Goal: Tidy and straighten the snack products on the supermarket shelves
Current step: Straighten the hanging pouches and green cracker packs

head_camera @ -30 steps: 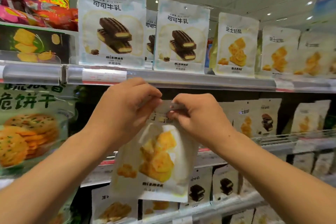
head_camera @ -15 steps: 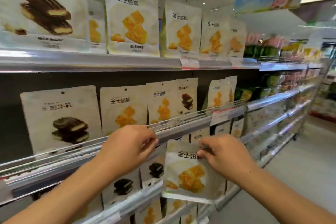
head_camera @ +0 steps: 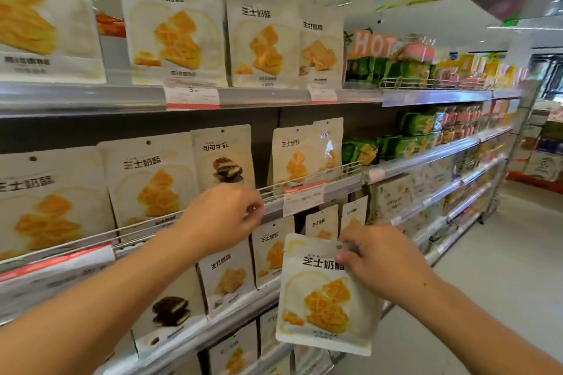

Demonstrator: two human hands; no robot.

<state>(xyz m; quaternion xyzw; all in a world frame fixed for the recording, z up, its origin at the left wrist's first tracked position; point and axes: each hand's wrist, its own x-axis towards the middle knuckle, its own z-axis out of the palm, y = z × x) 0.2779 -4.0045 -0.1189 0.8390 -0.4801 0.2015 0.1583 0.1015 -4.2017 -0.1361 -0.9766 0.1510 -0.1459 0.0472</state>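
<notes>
White pouch [head_camera: 327,295] shows orange-yellow pastry and black lettering; shelf rail [head_camera: 304,94] is silver; far packs [head_camera: 365,68] are green.

Snack pouch [head_camera: 327,298] below right hand [head_camera: 380,256], before lower shelf [head_camera: 231,323]; left hand [head_camera: 222,216] up-left, at wire rail [head_camera: 304,179].

Right hand [head_camera: 379,256] pinches cheese snack bag [head_camera: 327,298]; left hand [head_camera: 222,216] curls at shelf rail [head_camera: 307,183]

White cheese-snack pouch [head_camera: 326,298] hangs upright before shelves.
</notes>
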